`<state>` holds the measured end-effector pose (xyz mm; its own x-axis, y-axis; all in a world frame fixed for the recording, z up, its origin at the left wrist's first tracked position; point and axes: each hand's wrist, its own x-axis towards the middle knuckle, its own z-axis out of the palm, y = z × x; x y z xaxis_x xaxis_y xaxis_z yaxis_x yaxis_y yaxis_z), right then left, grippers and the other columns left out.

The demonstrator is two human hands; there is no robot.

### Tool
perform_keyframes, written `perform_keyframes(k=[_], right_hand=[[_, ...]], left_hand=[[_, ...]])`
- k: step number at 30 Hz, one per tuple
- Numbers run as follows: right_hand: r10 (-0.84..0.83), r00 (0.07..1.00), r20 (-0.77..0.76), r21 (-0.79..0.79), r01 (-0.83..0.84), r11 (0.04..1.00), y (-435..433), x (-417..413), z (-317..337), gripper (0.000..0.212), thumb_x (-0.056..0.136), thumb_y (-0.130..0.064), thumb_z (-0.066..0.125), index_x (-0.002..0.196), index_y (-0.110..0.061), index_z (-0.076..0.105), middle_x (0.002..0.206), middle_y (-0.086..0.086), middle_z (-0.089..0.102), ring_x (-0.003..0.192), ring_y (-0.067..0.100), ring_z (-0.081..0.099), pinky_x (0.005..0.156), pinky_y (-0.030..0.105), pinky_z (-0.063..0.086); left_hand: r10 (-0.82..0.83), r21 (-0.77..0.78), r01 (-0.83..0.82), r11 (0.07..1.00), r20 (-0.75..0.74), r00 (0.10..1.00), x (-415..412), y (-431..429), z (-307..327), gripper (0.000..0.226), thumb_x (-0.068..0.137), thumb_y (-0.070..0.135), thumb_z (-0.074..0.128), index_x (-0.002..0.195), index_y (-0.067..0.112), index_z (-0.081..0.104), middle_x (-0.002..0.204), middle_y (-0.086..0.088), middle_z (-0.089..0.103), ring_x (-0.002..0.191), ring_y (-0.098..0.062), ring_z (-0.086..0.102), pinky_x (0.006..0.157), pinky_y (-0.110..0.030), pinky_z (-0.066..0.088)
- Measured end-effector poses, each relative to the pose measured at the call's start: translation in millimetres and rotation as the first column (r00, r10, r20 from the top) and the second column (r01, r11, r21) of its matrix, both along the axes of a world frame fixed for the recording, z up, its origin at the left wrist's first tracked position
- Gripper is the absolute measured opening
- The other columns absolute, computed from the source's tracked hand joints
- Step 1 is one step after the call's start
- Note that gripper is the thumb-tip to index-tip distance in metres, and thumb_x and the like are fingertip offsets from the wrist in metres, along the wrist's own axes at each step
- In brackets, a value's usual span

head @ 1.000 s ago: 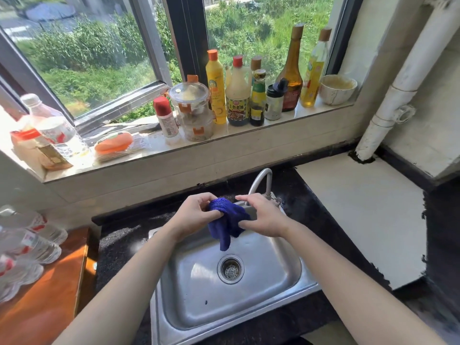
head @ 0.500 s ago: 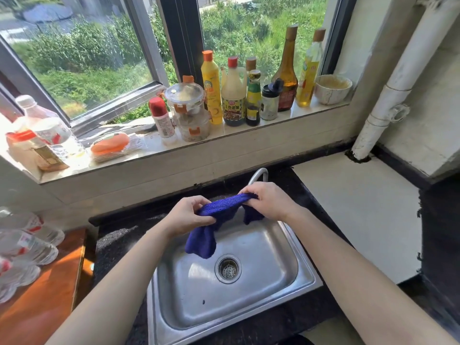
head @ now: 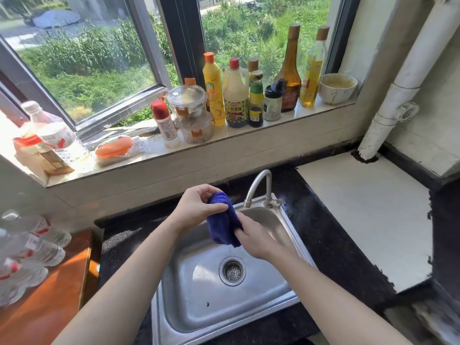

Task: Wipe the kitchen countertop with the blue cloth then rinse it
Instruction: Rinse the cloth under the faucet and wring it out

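A blue cloth [head: 221,226] is hanging bunched over a steel sink [head: 199,305], above and slightly left of the drain [head: 232,270]. The left hand [head: 196,207] is pinching its upper end between thumb and curled fingers. The right hand [head: 256,239] is gripping its lower end, fingers wrapped round the fabric. A curved faucet [head: 258,181] is standing just behind, on the sink's back rim. Dark speckled countertop [head: 323,245] is surrounding the sink. Bottles [head: 235,95] are lining the windowsill [head: 301,115] beyond.
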<state>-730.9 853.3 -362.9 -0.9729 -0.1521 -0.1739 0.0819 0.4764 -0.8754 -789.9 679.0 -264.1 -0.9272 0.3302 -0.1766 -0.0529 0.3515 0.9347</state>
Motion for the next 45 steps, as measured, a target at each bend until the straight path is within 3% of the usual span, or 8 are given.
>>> perform_keyframes(k=[4, 10, 15, 18, 25, 31, 38, 45], right_hand=[[0.031, 0.999, 0.021, -0.156, -0.027, 0.987, -5, -1, -14, 0.068, 0.066, -0.018, 0.052, 0.13, -0.041, 0.048, 0.113, -0.004, 0.064, 0.104, 0.019, 0.063, 0.089, 0.056, 0.053], [-0.125, 0.992, -0.018, -0.218, 0.118, 0.969, -36, 4, -29, 0.123, 0.05, -0.046, 0.097, 0.149, -0.044, 0.024, 0.139, -0.015, 0.05, 0.129, 0.002, 0.049, 0.101, 0.026, 0.047], [-0.267, 0.964, 0.019, -0.107, 0.267, 0.958, -26, 0, -22, 0.038, 0.075, -0.034, 0.078, 0.105, -0.034, 0.055, 0.091, -0.004, 0.068, 0.08, 0.007, 0.064, 0.073, 0.03, 0.051], [-0.197, 0.978, -0.07, 0.18, 0.206, 0.962, 1, -4, -24, 0.016, 0.081, -0.022, 0.064, 0.091, -0.021, 0.052, 0.09, 0.003, 0.052, 0.082, 0.027, 0.057, 0.075, 0.04, 0.049], [-0.027, 0.995, -0.096, 0.397, 0.063, 0.916, 35, -7, -20, 0.021, 0.08, -0.011, 0.057, 0.095, -0.02, 0.047, 0.102, -0.003, 0.045, 0.087, 0.025, 0.053, 0.076, 0.039, 0.045], [0.016, 0.996, -0.085, 0.306, 0.011, 0.952, 23, -3, -8, 0.03, 0.078, -0.008, 0.056, 0.1, -0.025, 0.046, 0.1, -0.006, 0.052, 0.09, 0.019, 0.053, 0.077, 0.039, 0.046], [0.215, 0.976, -0.009, 0.381, -0.196, 0.903, 16, -4, -5, 0.072, 0.081, -0.001, 0.055, 0.14, -0.039, 0.04, 0.115, -0.002, 0.044, 0.101, 0.022, 0.056, 0.091, 0.033, 0.047], [0.336, 0.942, 0.013, 0.644, -0.265, 0.718, 18, -4, -4, 0.065, 0.078, -0.045, 0.071, 0.134, -0.042, 0.037, 0.105, -0.002, 0.041, 0.087, 0.026, 0.058, 0.077, 0.038, 0.052]], left_hand=[[0.07, -0.076, -0.071, 0.995, -0.02, 0.997, 1, 4, 5, 0.036, 0.068, 0.016, 0.084, 0.101, 0.023, 0.07, 0.087, -0.007, 0.072, 0.074, -0.016, 0.065, 0.077, -0.041, 0.058], [0.094, 0.161, -0.113, 0.98, 0.123, 0.988, 11, 20, 17, 0.04, 0.077, 0.001, 0.081, 0.112, 0.014, 0.066, 0.089, -0.012, 0.068, 0.077, -0.023, 0.068, 0.072, -0.036, 0.06], [0.053, 0.117, -0.06, 0.991, 0.061, 0.997, 13, 12, 11, 0.037, 0.077, 0.005, 0.08, 0.11, 0.016, 0.068, 0.087, -0.012, 0.067, 0.077, -0.02, 0.064, 0.074, -0.035, 0.056], [0.002, -0.06, 0.001, 0.998, 0.057, 0.998, 10, -8, -7, 0.033, 0.077, 0.009, 0.069, 0.108, 0.019, 0.066, 0.085, -0.008, 0.064, 0.075, -0.018, 0.057, 0.073, -0.032, 0.048], [-0.269, -0.338, 0.298, 0.893, 0.13, 0.954, 22, -30, -52, 0.038, 0.089, 0.02, 0.07, 0.123, 0.033, 0.055, 0.114, 0.002, 0.068, 0.104, -0.011, 0.066, 0.096, -0.025, 0.05], [-0.204, -0.303, 0.249, 0.92, 0.174, 0.963, 30, -19, -59, 0.045, 0.071, 0.043, 0.086, 0.107, 0.027, 0.063, 0.097, -0.005, 0.073, 0.071, -0.008, 0.063, 0.069, -0.032, 0.057], [-0.224, -0.375, 0.282, 0.883, 0.193, 0.955, 30, -20, -70, 0.029, 0.079, 0.017, 0.074, 0.094, 0.009, 0.05, 0.085, -0.012, 0.065, 0.068, -0.028, 0.068, 0.068, -0.046, 0.06], [-0.178, -0.321, 0.217, 0.922, 0.147, 0.973, 37, -33, -77, 0.033, 0.082, 0.022, 0.071, 0.101, 0.017, 0.044, 0.088, -0.006, 0.062, 0.068, -0.012, 0.058, 0.065, -0.037, 0.053]])
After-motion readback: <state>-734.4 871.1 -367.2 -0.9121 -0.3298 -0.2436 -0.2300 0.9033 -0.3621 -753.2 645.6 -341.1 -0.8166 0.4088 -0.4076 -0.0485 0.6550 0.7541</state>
